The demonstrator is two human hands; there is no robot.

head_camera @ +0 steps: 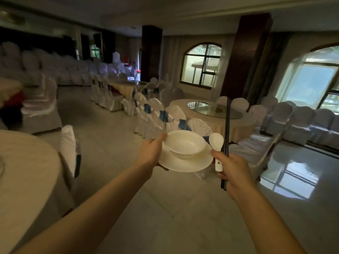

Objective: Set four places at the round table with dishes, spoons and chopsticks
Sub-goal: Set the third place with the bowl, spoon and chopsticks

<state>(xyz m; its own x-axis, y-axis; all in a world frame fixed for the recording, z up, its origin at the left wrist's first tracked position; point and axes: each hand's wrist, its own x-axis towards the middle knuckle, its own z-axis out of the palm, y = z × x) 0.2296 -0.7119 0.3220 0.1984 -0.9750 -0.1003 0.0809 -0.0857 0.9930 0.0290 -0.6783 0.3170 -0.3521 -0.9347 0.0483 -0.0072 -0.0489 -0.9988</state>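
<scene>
In a dim banquet hall, the left hand (149, 153) is gripping the near-left rim of a white plate (185, 162) carrying a shallow bowl (184, 143), held in the air above the tiled floor (128, 143). The right hand (232, 170) is clutching a white spoon (217, 143) and dark chopsticks (227, 129) (both standing upright).

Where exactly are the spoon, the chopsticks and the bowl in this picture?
spoon (216, 140), head view, on its white scoop above the right hand.
chopsticks (227, 125), head view, on the dark shafts standing upright.
bowl (184, 143), head view, on its inner wall, sitting on the plate.
</scene>
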